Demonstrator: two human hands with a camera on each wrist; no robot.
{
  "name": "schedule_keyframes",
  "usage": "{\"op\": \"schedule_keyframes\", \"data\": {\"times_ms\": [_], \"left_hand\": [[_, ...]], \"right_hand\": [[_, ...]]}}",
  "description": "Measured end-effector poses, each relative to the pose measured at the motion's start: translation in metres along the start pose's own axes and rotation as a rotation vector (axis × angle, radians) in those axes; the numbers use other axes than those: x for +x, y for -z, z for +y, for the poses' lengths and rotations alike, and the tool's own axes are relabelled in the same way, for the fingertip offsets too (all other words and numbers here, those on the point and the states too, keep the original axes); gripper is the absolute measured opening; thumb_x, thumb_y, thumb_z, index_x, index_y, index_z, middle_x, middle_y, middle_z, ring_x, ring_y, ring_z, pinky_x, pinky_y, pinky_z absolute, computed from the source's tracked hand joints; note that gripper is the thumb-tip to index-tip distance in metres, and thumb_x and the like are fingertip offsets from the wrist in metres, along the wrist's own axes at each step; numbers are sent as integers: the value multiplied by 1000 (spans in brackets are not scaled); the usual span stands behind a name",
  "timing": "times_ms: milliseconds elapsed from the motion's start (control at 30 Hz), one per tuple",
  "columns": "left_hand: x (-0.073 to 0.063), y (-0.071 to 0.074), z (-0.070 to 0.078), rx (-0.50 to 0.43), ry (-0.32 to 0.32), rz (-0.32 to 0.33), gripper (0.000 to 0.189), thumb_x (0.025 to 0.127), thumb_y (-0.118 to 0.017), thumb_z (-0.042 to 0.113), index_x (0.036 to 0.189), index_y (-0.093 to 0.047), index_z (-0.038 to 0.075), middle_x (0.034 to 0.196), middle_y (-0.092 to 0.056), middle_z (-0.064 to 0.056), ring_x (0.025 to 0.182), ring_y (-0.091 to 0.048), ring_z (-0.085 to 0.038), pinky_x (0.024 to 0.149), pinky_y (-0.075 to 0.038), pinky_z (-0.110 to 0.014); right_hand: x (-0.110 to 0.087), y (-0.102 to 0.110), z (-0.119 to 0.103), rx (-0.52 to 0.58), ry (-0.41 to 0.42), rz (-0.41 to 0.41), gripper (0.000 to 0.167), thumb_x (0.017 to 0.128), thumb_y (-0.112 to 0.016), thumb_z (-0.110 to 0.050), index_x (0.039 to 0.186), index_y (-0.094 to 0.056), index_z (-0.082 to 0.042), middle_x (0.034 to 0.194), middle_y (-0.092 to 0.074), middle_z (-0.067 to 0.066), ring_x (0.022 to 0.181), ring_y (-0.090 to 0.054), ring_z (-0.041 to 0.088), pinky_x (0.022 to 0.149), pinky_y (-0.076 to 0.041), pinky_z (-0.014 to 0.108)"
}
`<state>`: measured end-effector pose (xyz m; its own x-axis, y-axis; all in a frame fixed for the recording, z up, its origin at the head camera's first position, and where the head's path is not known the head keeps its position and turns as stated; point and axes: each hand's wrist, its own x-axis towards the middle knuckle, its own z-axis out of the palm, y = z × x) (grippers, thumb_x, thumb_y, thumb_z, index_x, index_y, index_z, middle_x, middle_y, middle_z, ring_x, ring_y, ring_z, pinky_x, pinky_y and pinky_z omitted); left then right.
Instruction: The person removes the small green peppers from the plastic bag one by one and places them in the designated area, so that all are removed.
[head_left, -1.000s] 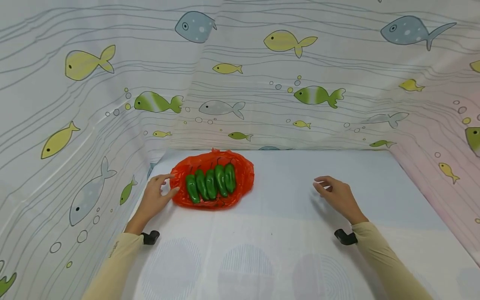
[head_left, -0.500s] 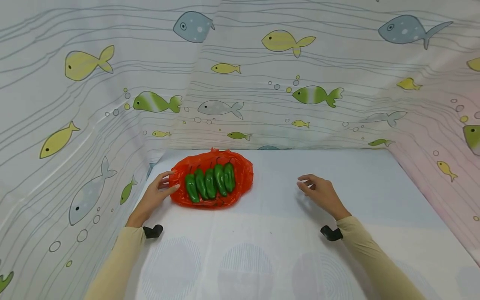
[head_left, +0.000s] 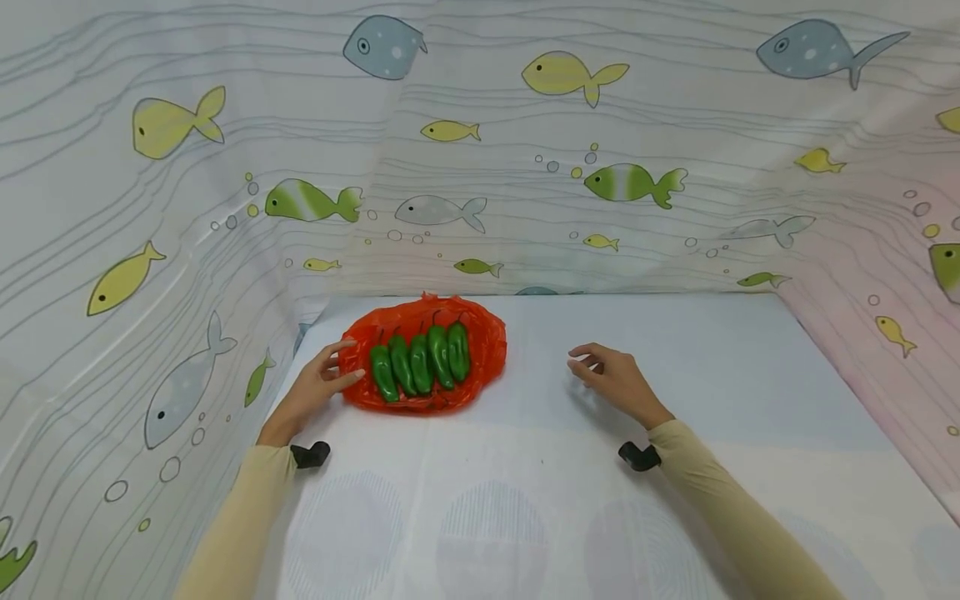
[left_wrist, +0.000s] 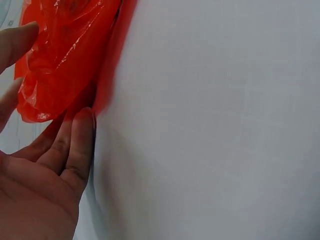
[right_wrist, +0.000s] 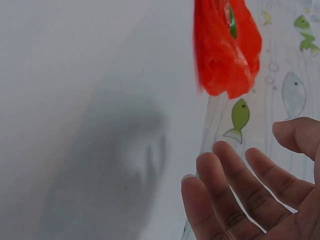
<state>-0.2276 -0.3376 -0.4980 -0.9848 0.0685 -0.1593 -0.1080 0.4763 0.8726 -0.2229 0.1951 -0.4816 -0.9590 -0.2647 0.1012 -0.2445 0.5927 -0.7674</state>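
Several glossy green peppers (head_left: pixel 420 364) lie side by side on a crumpled red plastic bag (head_left: pixel 491 343) at the back left of the table. My left hand (head_left: pixel 311 392) is at the bag's left edge, thumb and fingers spread apart around it. In the left wrist view, its fingertips reach in under the bag's raised rim (left_wrist: pixel 60 65), close to the tabletop. My right hand (head_left: pixel 618 385) hovers to the right of the bag, apart from it, holding nothing. The right wrist view shows its loosely bent fingers (right_wrist: pixel 240 187), with the bag's end (right_wrist: pixel 220 62) beyond them.
The table is covered by a white cloth (head_left: pixel 495 542) with pale circle patterns near the front. Fish-printed curtains (head_left: pixel 487 158) enclose it at the back and on both sides. A black wrist-worn device (head_left: pixel 639 456) sits at each wrist.
My right hand has moved left across the table towards the bag. The left hand has shifted slightly right, closer in at the bag's edge. The bag and peppers have stayed put.
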Motion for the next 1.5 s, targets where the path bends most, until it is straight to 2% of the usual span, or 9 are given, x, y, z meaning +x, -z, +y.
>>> {"op": "schedule_keyframes", "data": {"times_ms": [233, 467, 733, 1000, 1233, 1367, 1433, 1500], "left_hand": [[4, 3, 0, 3, -3, -16, 76, 97, -74, 35, 160, -33, 21, 157, -33, -27, 127, -45, -43, 92, -47, -41], [4, 3, 1, 21, -13, -18, 76, 97, -73, 32, 160, -32, 19, 157, -34, -26, 122, -48, -41, 88, -50, -38], [2, -2, 2, 0, -8, -7, 73, 93, -78, 36, 154, -42, 20, 153, -39, -21, 115, -51, -36, 83, -51, -34], [3, -3, -1, -35, -26, -13, 70, 96, -75, 36, 154, -42, 19, 159, -33, -21, 132, -47, -42, 98, -49, -41], [4, -3, -4, -65, -40, 24, 65, 101, -66, 40, 155, -43, 13, 153, -40, -24, 124, -52, -39, 81, -53, -29], [3, -4, -6, -55, -11, 39, 66, 100, -67, 41, 156, -43, 13, 158, -35, -24, 136, -44, -44, 98, -51, -43], [3, -5, -5, -46, -1, 40, 68, 99, -69, 41, 156, -43, 14, 161, -30, -24, 142, -37, -46, 107, -44, -52], [3, -6, -3, -45, 2, 38, 69, 99, -70, 40, 156, -42, 15, 163, -27, -24, 145, -32, -47, 111, -39, -57]], "right_hand": [[13, -12, -12, 8, 27, -13, 37, 102, -67, -33, 129, -68, -8, 102, -74, 4, 78, -71, 26, 63, -51, 34], [28, -24, -28, -26, 70, -24, 32, 101, -68, -27, 125, -70, -6, 101, -75, 5, 75, -67, 22, 63, -50, 34], [41, -40, -43, -27, 64, -33, 30, 101, -67, -30, 122, -72, -9, 96, -74, 3, 69, -63, 18, 62, -51, 33], [55, -59, -57, -46, 114, -18, 25, 100, -67, -28, 117, -73, -11, 95, -74, 3, 70, -59, 17, 61, -50, 31], [69, -74, -72, -49, 168, -25, 22, 100, -69, -29, 113, -73, -12, 93, -73, 1, 67, -56, 16, 60, -48, 29], [73, -82, -82, -41, 174, -38, 21, 100, -69, -27, 113, -74, -11, 91, -72, 0, 72, -59, 16, 64, -50, 30], [76, -87, -86, -46, 172, -41, 21, 99, -70, -26, 113, -74, -11, 91, -72, 0, 77, -62, 16, 68, -52, 30], [79, -91, -91, -48, 167, -45, 21, 99, -70, -25, 113, -74, -11, 91, -72, 0, 81, -64, 16, 71, -53, 31]]}}
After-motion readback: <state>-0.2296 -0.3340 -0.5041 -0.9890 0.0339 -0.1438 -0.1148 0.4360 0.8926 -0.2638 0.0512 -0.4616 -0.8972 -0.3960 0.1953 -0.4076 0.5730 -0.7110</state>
